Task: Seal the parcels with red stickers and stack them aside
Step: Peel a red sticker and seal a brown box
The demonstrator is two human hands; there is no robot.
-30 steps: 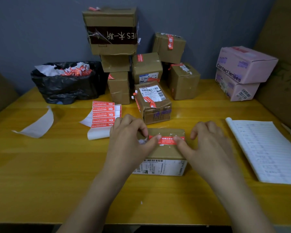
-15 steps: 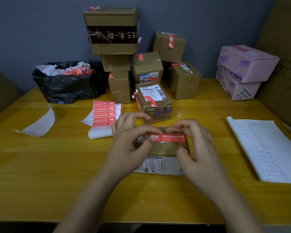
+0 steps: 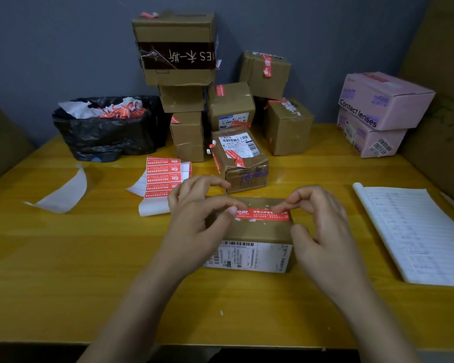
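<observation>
The parcel (image 3: 257, 231) sat on the near middle of the table (image 3: 63, 271), label side facing me, with the red sticker (image 3: 262, 215) lying across the far part of its top. My left hand (image 3: 197, 221) had thumb and forefinger closed together at the sticker's left end, apparently pinching it, though I could not tell whether that end was already stuck down. My right hand (image 3: 323, 226) was curled over the parcel's right top edge, fingertips on the right half of the sticker and thumb against the near right corner. To finish this well, I judged I should rub outward from the middle to each end, fold any overhang firmly down the sides so the flap seam was bridged, and keep the parcel pinned so it could not skid. It would then go to the stacked parcels (image 3: 231, 108) at the far middle, past the sticker sheet (image 3: 163, 176). Compared with a second earlier, when both thumbs pressed inward on the sticker's two ends, my right thumb had dropped to the corner and the fingers had taken over the pressing; half a second earlier those fingers arched higher over the far edge. The parcel itself had hardly shifted.
</observation>
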